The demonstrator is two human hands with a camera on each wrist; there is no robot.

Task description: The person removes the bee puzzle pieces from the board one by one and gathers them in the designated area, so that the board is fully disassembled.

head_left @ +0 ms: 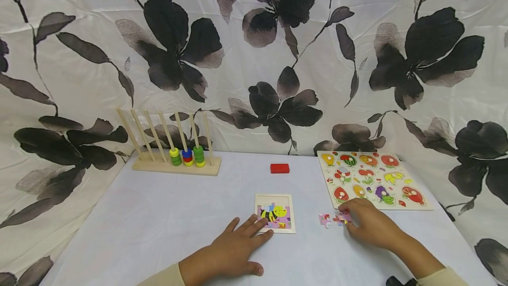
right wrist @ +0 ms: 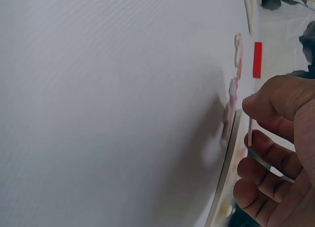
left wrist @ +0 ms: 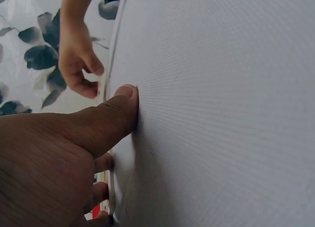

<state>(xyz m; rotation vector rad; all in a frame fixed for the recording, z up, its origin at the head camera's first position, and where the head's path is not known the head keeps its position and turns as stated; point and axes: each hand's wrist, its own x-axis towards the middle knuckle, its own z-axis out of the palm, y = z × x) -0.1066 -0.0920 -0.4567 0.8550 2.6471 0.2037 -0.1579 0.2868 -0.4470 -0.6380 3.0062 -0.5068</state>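
Pink loose pieces (head_left: 324, 220), head view: they lie on the white-covered table (head_left: 178, 215), at 3 o'clock from the bee puzzle (head_left: 274, 212). Our left hand (head_left: 236, 248), fingers spread, comes from 8 o'clock and rests fingertips on that puzzle's near corner. Our right hand (head_left: 369, 224), well apart from it, bends over the pieces. Around the bee puzzle we log a red block (head_left: 279, 168) at 12, a ringed peg stand (head_left: 158, 167) at 10, a fruit board (head_left: 397, 206) between 2 and 3.

Left wrist: we see our left thumb (left wrist: 110, 118) stretched to the tabletop; right hand at 10 o'clock.

Right wrist: thumb and forefinger pinch a thin piece (right wrist: 250, 131), edge-on; its printed side we cannot make out. Red block at 2, fruit board's edge near 4.
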